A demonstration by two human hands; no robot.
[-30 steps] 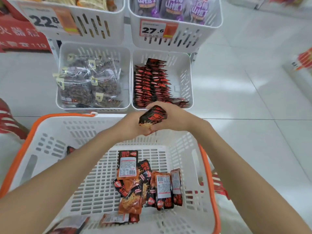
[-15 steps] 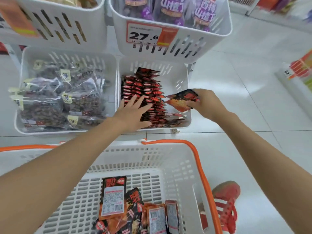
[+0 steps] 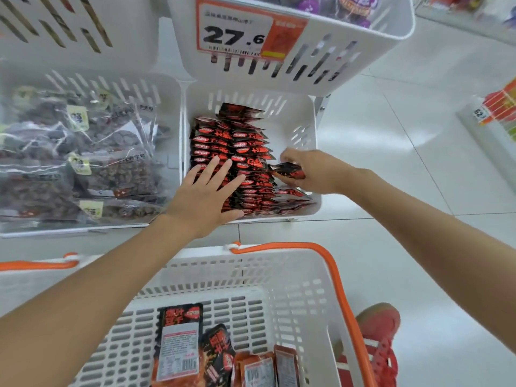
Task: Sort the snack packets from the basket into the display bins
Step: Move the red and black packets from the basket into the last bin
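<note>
Since half a second ago, our right hand [image 3: 315, 171] has carried its packet [image 3: 289, 172] in to the right edge of the stack [image 3: 231, 141], and our left hand [image 3: 203, 194] stays flat on the stack's near end, fingers straight and spread. Our right fingers and thumb pinch the packet, which sits inside the lower right bin [image 3: 305, 115] with its tip at the row. The stack fills that bin's left half. Just beside it, the left bin [image 3: 167, 88] holds clear bags [image 3: 83, 152] of dark snacks. Above, we see an upper bin [image 3: 363, 51] with a 27.6 price tag [image 3: 234, 34]. Nearer us, the basket [image 3: 282, 277] holds loose packets [image 3: 178, 339] on its bottom, and a red shoe [image 3: 382, 331] shows right of it.
</note>
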